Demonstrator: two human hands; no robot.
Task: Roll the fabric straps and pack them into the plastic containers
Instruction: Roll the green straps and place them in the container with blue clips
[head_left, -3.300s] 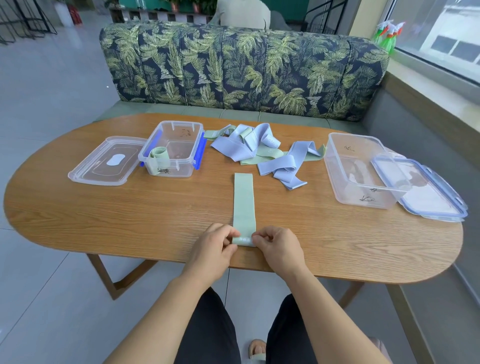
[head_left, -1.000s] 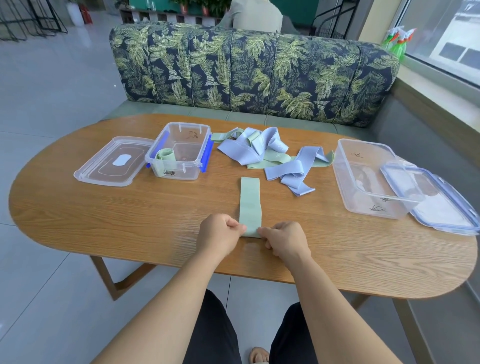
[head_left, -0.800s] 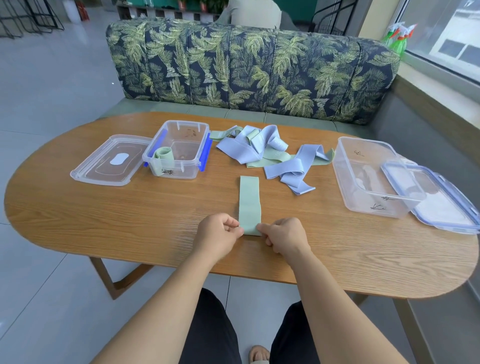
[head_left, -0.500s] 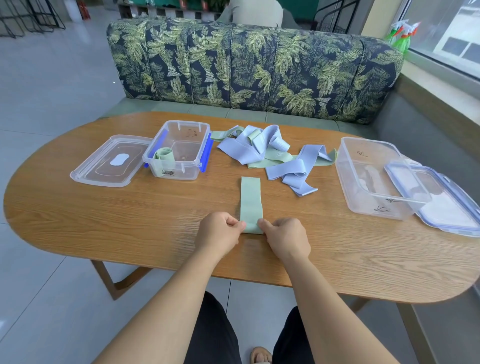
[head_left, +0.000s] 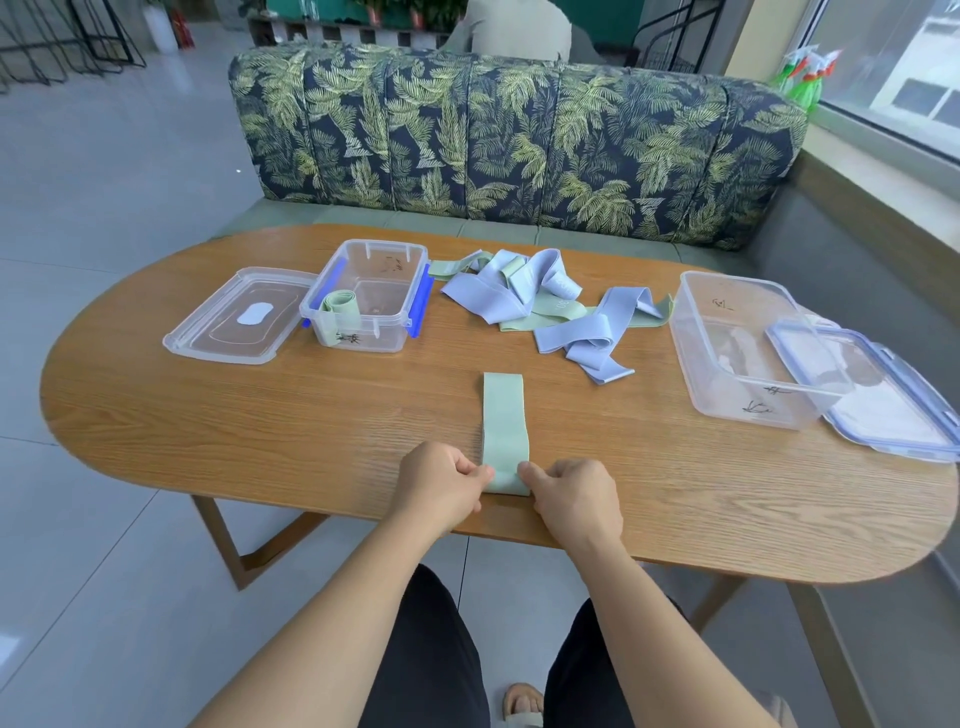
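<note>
The green strap (head_left: 505, 415) has shortened on the table (head_left: 260, 415); my left hand (head_left: 441, 483) and right hand (head_left: 571, 499) pinch its roll, so I judge rolling partly done.

green strap (head_left: 505, 415), sofa (head_left: 519, 145) — palm-leaf print

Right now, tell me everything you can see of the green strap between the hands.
The green strap is a pale green fabric band lying flat on the wooden table, pointing away from the person. The left hand and right hand pinch its near end from either side, where a roll seems begun.
</note>
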